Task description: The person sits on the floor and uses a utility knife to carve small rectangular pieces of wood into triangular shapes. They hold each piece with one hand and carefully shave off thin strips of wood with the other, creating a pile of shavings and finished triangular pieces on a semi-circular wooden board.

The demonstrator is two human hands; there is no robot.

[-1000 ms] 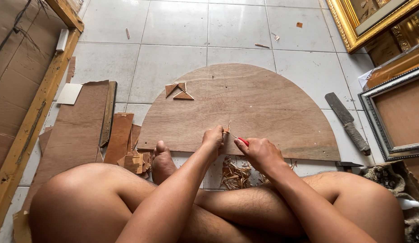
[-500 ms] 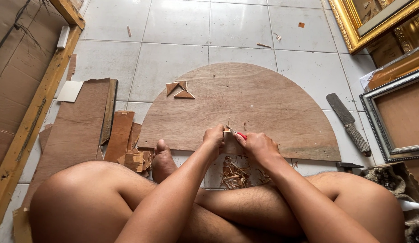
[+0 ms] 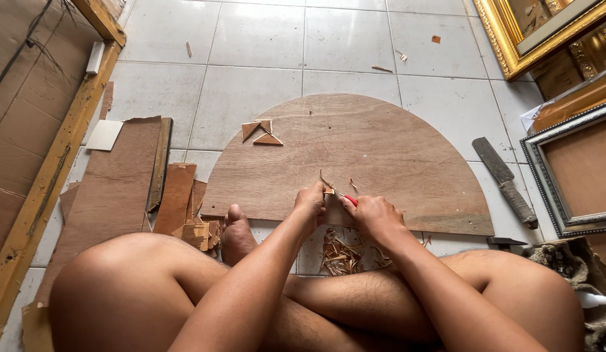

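Both hands met at the near straight edge of the half-round plywood board: the left hand pinched shut on a small wood piece, the right hand closed on a red-handled knife. With the blade so close to the thumb, a slip could cut it. Curly shavings lay just below; 3 flat triangles sat beyond to the left.

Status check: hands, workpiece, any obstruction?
Left hand pinching small wood piece. Right hand holding red-handled cutter against it. Shavings below; half-round board beneath.
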